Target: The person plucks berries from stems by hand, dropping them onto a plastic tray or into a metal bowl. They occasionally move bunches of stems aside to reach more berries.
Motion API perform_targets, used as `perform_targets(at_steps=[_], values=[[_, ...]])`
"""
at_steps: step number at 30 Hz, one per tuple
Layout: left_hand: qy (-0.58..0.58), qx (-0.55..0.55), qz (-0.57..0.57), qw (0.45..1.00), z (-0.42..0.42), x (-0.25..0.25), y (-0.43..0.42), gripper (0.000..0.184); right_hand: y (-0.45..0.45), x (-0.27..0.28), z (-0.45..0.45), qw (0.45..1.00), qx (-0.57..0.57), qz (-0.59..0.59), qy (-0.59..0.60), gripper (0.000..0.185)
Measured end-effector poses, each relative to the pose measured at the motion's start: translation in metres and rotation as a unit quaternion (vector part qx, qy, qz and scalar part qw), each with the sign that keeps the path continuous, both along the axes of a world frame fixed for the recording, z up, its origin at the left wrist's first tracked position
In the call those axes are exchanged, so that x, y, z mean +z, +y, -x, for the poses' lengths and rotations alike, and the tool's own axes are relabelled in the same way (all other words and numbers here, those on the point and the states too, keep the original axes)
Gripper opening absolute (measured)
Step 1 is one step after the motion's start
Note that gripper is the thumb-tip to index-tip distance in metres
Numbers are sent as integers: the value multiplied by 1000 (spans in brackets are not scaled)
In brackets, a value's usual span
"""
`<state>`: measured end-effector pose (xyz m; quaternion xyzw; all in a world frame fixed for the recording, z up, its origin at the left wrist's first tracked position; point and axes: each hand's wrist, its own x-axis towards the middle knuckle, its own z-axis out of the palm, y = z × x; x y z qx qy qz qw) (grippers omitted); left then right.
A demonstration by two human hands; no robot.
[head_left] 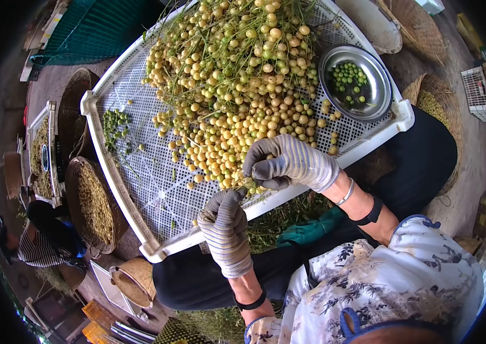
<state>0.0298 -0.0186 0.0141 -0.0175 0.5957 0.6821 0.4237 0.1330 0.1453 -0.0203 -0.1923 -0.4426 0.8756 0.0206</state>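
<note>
My left hand (pixel 225 229) wears a striped knitted glove with grey fingers, curled closed at the near edge of a white mesh tray (pixel 131 200). My right hand (pixel 291 163), gloved alike, is closed in a pinch just above and to the right of it. The fingertips of both hands are close together over the loose yellow fruits (pixel 220 160); whatever they hold is hidden. Behind them a large heap of small round yellow fruits on green stems (pixel 231 63) covers much of the tray.
A metal bowl (pixel 377 86) with small green fruits stands on the tray's right; more green fruits (pixel 115 123) lie at its left. Fruit-filled baskets (pixel 111 241) (pixel 412 86) flank the tray. Another person (pixel 42 243) sits at far left. Cut stems (pixel 266 229) lie below the tray.
</note>
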Motion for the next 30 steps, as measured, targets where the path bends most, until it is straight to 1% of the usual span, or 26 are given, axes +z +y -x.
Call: perform_targets(at_steps=[1,4,8,9,10,12,13,16,17,18,20,21,22,23,24,25,26,28,29,30], values=[[-2,-4,-8,1000,0,0,-1,17,-1,-4,-1,999,-13,31,15,47],[-13,-6,-26,1000,1,1,-5,16,-2,-8,-2,976,-111,173,68,46],[-19,-1,-25,1000,0,-2,-7,15,-8,-5,3,995,-85,20,39,61],[-16,-1,-21,1000,-1,-3,-7,15,-7,-4,4,1000,-11,-6,22,70],[-18,-1,-25,1000,-2,-3,-7,15,-7,2,4,999,25,-6,27,70],[-22,-2,-35,999,-3,-2,-7,14,-9,10,6,999,46,24,0,65],[-8,1,-24,1000,-2,0,-7,14,-10,5,7,997,41,62,27,54],[-27,-9,-64,998,-1,4,-13,16,-9,-6,12,989,-10,131,70,44],[-44,4,-63,997,-1,8,-16,16,-9,-6,14,985,-41,137,95,37],[-66,-3,-113,991,2,10,-22,16,-8,-7,18,983,-84,120,108,38],[-38,13,-144,989,12,33,-38,15,4,-2,24,975,-99,141,140,37],[-1,41,-139,989,19,43,-52,15,13,9,24,988,-83,51,120,39],[36,70,-135,988,28,55,-69,16,18,17,29,988,-72,-82,110,36],[51,98,-136,985,36,71,-90,16,24,19,35,941,-51,-319,105,39],[66,126,-134,981,43,89,-119,18,29,20,41,839,-27,-535,95,43],[111,166,-107,974,47,105,-152,24,34,30,47,811,-14,-584,43,46],[155,205,-74,964,52,120,-187,32,41,34,55,780,-46,-622,46,38],[253,276,39,926,54,138,-234,32,59,53,66,870,-105,-481,-3,33],[302,296,125,897,53,141,-253,31,72,55,74,848,-137,-512,5,29],[343,293,225,864,49,139,-268,31,86,57,83,823,-169,-542,12,26]])
